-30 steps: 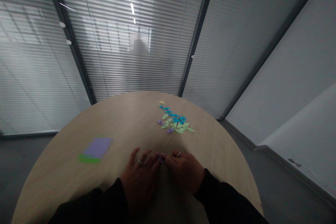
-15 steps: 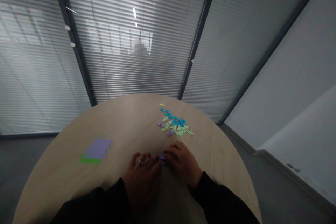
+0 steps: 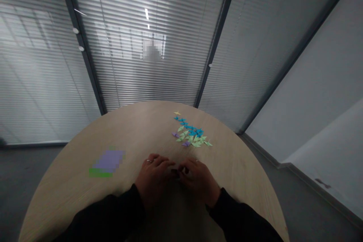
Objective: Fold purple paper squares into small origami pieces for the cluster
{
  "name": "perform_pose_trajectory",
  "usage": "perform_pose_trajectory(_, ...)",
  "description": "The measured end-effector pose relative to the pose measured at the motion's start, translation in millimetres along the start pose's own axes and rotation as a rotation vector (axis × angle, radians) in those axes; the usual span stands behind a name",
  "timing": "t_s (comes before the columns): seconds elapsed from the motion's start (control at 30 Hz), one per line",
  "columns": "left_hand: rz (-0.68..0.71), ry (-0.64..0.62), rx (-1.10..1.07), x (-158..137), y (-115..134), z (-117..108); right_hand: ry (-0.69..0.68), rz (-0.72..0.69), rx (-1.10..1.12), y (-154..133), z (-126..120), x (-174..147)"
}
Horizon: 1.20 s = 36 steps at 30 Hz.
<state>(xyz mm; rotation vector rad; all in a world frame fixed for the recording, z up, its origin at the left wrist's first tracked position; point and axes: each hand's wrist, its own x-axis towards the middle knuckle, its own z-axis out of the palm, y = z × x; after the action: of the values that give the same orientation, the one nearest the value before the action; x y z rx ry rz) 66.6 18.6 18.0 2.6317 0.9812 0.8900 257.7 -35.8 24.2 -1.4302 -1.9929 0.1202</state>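
Note:
My left hand [image 3: 154, 177] and my right hand [image 3: 200, 179] meet near the table's front middle, fingertips curled in and pinching. Between them is a small piece of folded purple paper [image 3: 175, 174], dark in shadow and largely covered by my fingers; its exact shape cannot be made out. Past my right hand lies a cluster of small folded paper figures that look like cranes: several light green ones [image 3: 196, 141], several blue ones [image 3: 195, 132], a few purple ones [image 3: 186, 144] and one yellow one [image 3: 177, 113] at the far end.
To the left of my hands, a stack of purple paper sheets [image 3: 109, 159] lies with a green edge [image 3: 100, 172] showing under it. All of it rests on a round wooden table [image 3: 136, 128]. Behind stand glass panels with blinds [image 3: 153, 83], and a white wall [image 3: 317, 102] is at right.
My left hand has drawn its fingers in and tilted onto its side, and my right fingers have bunched up. The purple paper, visible before, is now mostly hidden. The view has shifted slightly.

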Motion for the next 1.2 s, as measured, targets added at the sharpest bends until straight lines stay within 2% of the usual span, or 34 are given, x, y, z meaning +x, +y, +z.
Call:
perform_pose_trajectory(0.13, 0.062, 0.085, -0.143, 2.6, -0.2, -4.6, 0.108, -0.146, 0.083, -4.6, 0.4, -3.4)
perform_pose_trajectory(0.27, 0.08, 0.146, -0.138, 3.3, 1.0, -10.4, 0.165, -0.189, 0.087, -3.8, 0.3, -4.9)
perform_pose_trajectory(0.37, 0.115, 0.112, -0.105, 1.9, -1.4, -11.9, 0.168, -0.3, -0.075, 1.4, 1.2, -7.1)
perform_pose_trajectory(0.5, 0.191, 0.003, 0.022, -2.5, -8.3, -11.4, 0.046, -0.382, -0.267, 6.1, 2.4, -10.7)
perform_pose_trajectory(0.67, 0.168, -0.128, 0.096, -5.9, -9.9, -9.9, -0.063, -0.357, -0.23, 6.9, 2.7, -12.6)
perform_pose_trajectory(0.83, 0.13, -0.134, 0.097, -5.6, -4.5, -9.9, -0.072, -0.309, -0.095, 7.1, 3.5, -12.8)
perform_pose_trajectory(1.03, 0.063, -0.177, 0.053, -5.9, -0.8, -9.9, -0.095, -0.108, 0.065, 4.5, 2.2, -11.7)
perform_pose_trajectory(1.2, 0.022, -0.204, 0.028, -4.8, 2.9, -13.2, -0.083, 0.077, 0.113, -4.8, -1.5, -9.9)
